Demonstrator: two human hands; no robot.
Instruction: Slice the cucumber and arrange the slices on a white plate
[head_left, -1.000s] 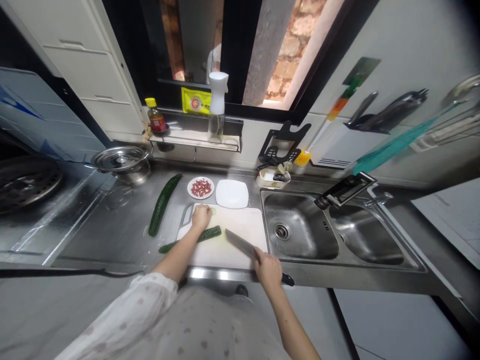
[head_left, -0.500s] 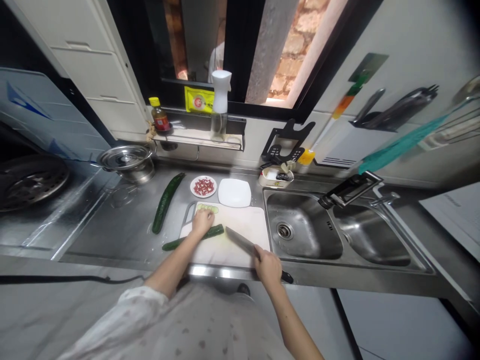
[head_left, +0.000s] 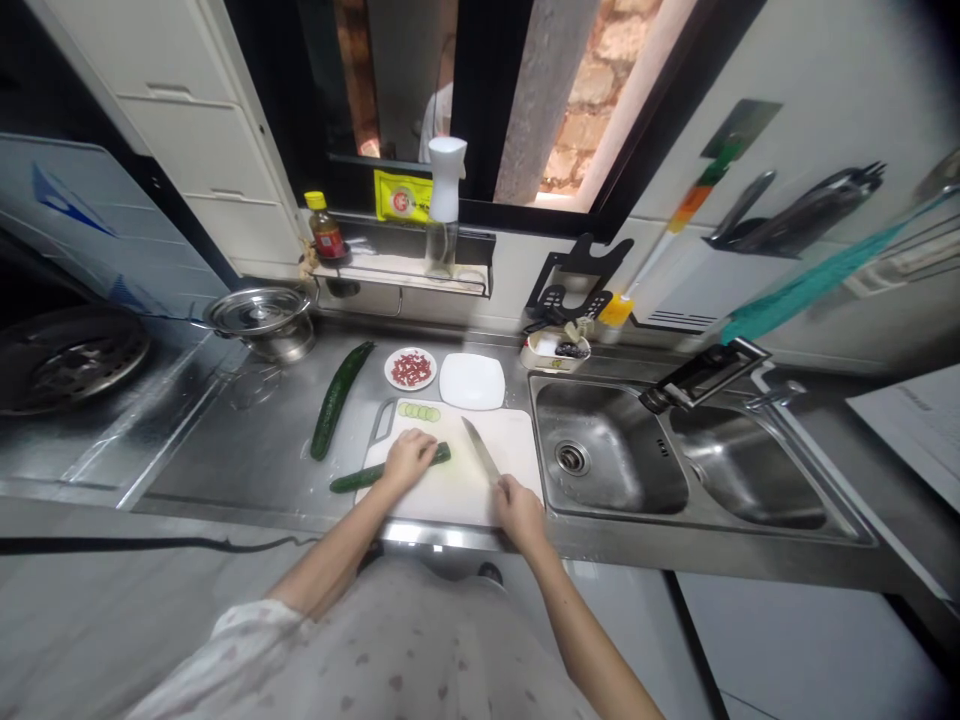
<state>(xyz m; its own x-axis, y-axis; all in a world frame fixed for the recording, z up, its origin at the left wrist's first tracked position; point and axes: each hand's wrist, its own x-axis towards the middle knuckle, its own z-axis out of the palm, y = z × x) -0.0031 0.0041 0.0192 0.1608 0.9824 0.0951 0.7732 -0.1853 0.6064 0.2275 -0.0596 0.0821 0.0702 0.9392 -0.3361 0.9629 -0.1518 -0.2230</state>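
Note:
A white cutting board (head_left: 491,440) lies on the steel counter in front of me. My left hand (head_left: 407,458) rests closed over a partly cut cucumber (head_left: 352,479) that lies across the board's left edge. Several thin cucumber slices (head_left: 419,411) sit in a row at the board's far side. My right hand (head_left: 517,512) grips the handle of a knife (head_left: 480,450), whose blade points away over the board, to the right of the cucumber's cut end.
A whole cucumber (head_left: 339,397) lies left of the board. Behind the board stand a small plate of red pieces (head_left: 410,368) and an empty white dish (head_left: 472,381). A double sink (head_left: 675,470) is to the right, a lidded steel pot (head_left: 259,320) to the left.
My left hand left the far edge of the board, where the slices now lie, and came back onto the cucumber. The knife swung from pointing left to pointing away, closer to the cucumber.

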